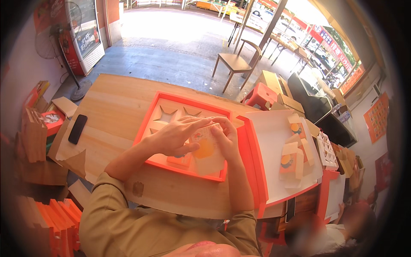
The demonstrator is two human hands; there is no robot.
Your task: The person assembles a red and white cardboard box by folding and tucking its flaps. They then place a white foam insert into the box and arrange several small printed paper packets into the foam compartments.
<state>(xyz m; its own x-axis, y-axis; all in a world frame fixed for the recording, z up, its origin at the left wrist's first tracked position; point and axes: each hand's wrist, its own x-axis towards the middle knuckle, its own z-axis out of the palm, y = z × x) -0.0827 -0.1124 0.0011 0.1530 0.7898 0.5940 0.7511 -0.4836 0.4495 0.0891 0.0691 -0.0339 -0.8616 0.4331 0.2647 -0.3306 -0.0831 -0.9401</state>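
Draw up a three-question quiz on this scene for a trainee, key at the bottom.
1. Where does the black phone lie? A: on the chair. B: on the table, left of the red-rimmed box. C: inside that box.
2. True or false: the left hand and the right hand are at a printed carton with a yellow-orange patch.
3. Fill in the colour: the small cartons at the right rest on a ____ panel with a red edge.

Key: 1. B. 2. True. 3. White.

Bare hands (177,136), olive-brown shirt (150,231), elbow-length sleeves (102,210)
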